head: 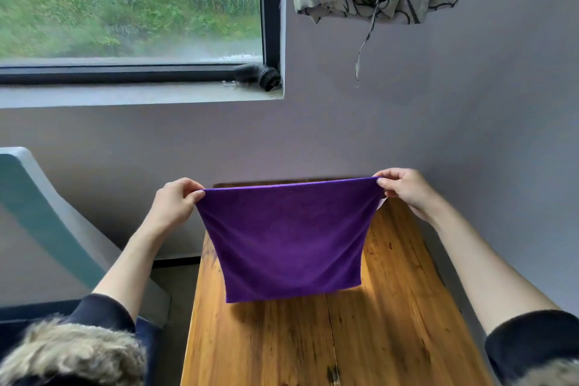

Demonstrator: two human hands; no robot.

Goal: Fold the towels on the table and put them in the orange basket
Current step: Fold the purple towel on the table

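Purple towel (289, 238) hanging above the wooden tabletop (391, 307), hiding its far end, top corners pinched tight by left hand (175, 204) and right hand (404, 189), stretched between them

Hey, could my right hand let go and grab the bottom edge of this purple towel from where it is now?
Probably yes. The right hand pinches the top corner of the purple towel, which hangs freely above the wooden table. Nothing sits between that hand and the lower edge, though the left hand would then hold it alone.
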